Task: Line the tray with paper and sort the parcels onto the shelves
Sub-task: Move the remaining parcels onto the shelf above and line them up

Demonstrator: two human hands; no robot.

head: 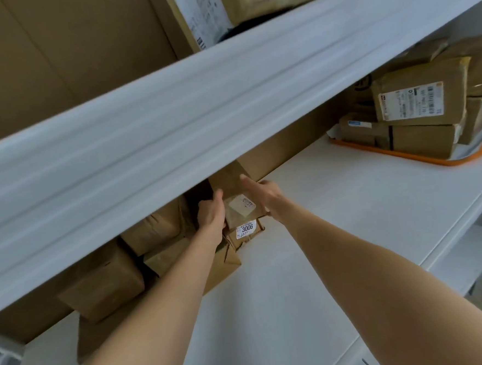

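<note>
I've got the parcel (240, 208) dead centre: brown, with a pale label on its top face, sitting tilted at the back of the white shelf (322, 219), its far end tucked under the upper shelf beam (172, 116). My left hand (210, 214) grips its 9 o'clock edge, thumb up on top and fingers wrapped round the side. My right hand (265, 195) lies against its 3 o'clock edge with one digit stretched out along the top; I can't tell whether the rest curl behind it. Right at 6 o'clock, touching the parcel's underside, is a numbered box (247, 230) marked 3006. Out at 8 o'clock, plain brown boxes (104, 283) are stacked. Well apart at 2 o'clock, the orange tray (403, 154) holds stacked cartons (419, 98).
</note>
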